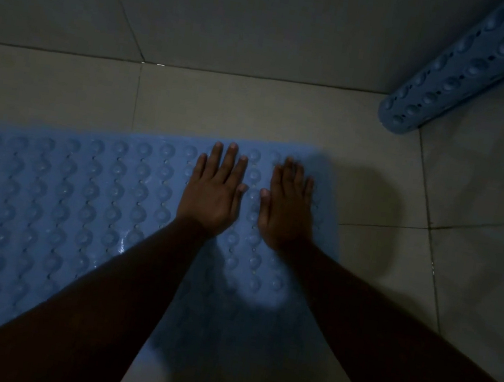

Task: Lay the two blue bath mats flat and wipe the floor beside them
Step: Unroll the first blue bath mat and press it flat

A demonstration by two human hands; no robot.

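Pressing down side by side, the person's left hand (213,193) and right hand (287,207) lie palm-down on a pale blue rubber bath mat (65,197) covered in rows of round bumps and small holes. Both hands are flat, with the fingers straight and slightly spread and the thumbs pointing toward each other, just apart. The right hand is a little blurred. They rest near the mat's far right corner, close to its far edge.

This mat lies spread on the beige tiled floor (255,110) and runs off the left and bottom edges of the view, with both bare forearms crossing over it. A wet glint shows on it just left of the left forearm.

A second blue bath mat (475,66) of the same bumpy rubber stands well apart at the upper right. It is curled lengthwise and leans up in the corner by the grey tiled wall (236,17), its lower end touching the floor. In the dim light a soft shadow falls on the floor tiles right of the flat mat.
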